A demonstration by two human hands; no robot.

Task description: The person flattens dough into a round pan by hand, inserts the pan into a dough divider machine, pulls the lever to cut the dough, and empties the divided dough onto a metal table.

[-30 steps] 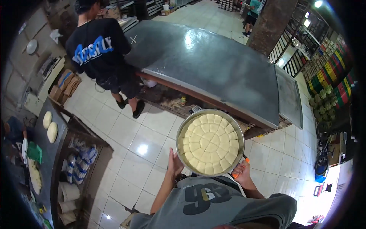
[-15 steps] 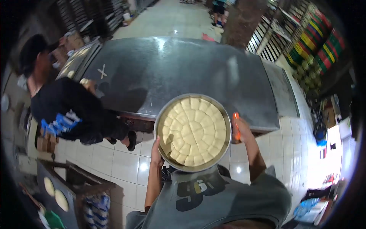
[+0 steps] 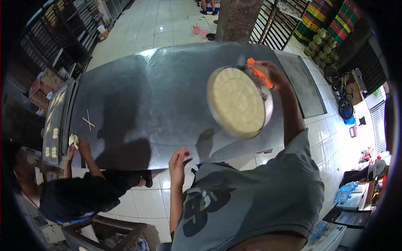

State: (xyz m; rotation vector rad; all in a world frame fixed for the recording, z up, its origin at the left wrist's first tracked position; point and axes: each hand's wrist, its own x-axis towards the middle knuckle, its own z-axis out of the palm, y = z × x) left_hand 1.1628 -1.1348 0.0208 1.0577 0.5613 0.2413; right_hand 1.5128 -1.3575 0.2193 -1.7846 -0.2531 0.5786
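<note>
My right hand (image 3: pixel 268 74) grips an orange handle (image 3: pixel 256 71) at the side of a round metal pan (image 3: pixel 267 115). The pan, full of pale dough (image 3: pixel 235 100) scored into pieces, is tilted over the steel table (image 3: pixel 167 88), toward its right part. My left hand (image 3: pixel 180 161) is off the pan, below and left of it near the table's front edge, fingers loosely bent and apart with nothing in them.
A co-worker (image 3: pixel 63 196) at the left holds dough (image 3: pixel 73 140) beside stacked trays (image 3: pixel 63 104) of shaped pieces. Two crossed strips (image 3: pixel 88 121) lie nearby. A pillar (image 3: pixel 228 23) stands behind the table; a bicycle (image 3: pixel 345 108) and stacked crates (image 3: pixel 310 19) are at the right.
My left hand has let go of the pan. My right hand has moved it forward and right over the table, tilting it. The view has shifted, with the table now nearer.
</note>
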